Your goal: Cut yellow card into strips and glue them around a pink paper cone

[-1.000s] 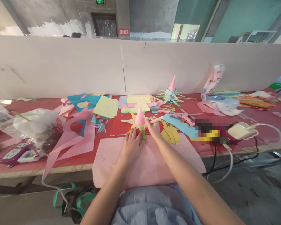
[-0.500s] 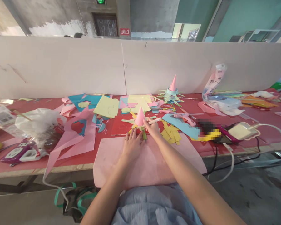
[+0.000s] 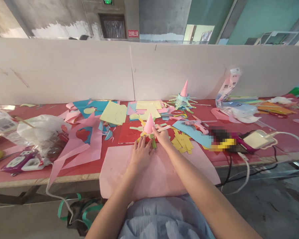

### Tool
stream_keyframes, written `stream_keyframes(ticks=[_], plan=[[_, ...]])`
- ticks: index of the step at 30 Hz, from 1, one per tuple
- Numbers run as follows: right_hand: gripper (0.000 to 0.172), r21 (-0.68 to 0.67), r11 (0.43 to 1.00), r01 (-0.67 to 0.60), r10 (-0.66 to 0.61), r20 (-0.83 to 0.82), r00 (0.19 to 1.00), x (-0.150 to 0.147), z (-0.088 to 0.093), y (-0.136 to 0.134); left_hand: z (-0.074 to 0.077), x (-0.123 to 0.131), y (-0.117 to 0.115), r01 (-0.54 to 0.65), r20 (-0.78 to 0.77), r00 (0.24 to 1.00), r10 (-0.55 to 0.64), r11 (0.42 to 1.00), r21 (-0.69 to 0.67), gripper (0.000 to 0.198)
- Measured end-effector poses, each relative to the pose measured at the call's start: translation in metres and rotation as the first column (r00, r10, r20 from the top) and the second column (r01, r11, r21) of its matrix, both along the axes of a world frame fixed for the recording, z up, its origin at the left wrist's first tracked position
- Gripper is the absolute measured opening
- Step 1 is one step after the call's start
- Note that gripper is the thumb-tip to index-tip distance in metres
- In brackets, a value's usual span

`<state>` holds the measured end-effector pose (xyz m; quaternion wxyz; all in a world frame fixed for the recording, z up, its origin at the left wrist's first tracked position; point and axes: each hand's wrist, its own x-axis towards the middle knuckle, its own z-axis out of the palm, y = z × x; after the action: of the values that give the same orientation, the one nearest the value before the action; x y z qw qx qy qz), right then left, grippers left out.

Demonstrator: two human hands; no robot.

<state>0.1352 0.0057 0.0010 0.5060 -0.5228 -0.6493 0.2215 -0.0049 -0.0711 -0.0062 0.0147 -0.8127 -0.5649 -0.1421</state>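
Note:
A pink paper cone (image 3: 149, 124) stands upright amid green and yellow paper strips (image 3: 153, 143) that spread out around its base, on a red board (image 3: 126, 134). My left hand (image 3: 142, 151) lies with fingers spread at the near side of the cone, fingertips on the strips. Against the cone's right side, my right hand (image 3: 161, 135) is closed around a slim white pen (image 3: 166, 127), whose rear end points right. The pen's tip is too small to make out. Beneath my wrists is a pale pink sheet (image 3: 119, 172).
Yellow strips (image 3: 183, 141), blue paper (image 3: 191, 132) and a pink glue gun (image 3: 198, 126) lie to the right. A second cone model (image 3: 184, 96) stands behind. Pink paper scraps (image 3: 94, 152) and a plastic bag (image 3: 37, 131) are on the left. A white partition (image 3: 89, 73) borders the table.

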Motion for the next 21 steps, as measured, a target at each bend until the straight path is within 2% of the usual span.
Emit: stream_keyframes(ticks=[6, 14, 21], plan=[[0.028, -0.047, 0.999, 0.020, -0.019, 0.027, 0.999, 0.0005, 0.0005, 0.0001, -0.0005, 0.0001, 0.0004, -0.006, -0.005, 1.000, 0.006, 1.000, 0.003, 0.049], [0.028, -0.006, 1.000, 0.031, -0.030, 0.049, 0.998, 0.0002, -0.0010, 0.0009, -0.0015, 0.0003, 0.0009, -0.006, -0.010, 1.000, 0.006, 1.000, 0.017, 0.049], [0.023, -0.031, 0.999, 0.037, -0.038, -0.043, 0.998, -0.0004, -0.0011, 0.0011, -0.0023, -0.0002, 0.0011, -0.005, -0.013, 1.000, 0.005, 1.000, 0.019, 0.049]])
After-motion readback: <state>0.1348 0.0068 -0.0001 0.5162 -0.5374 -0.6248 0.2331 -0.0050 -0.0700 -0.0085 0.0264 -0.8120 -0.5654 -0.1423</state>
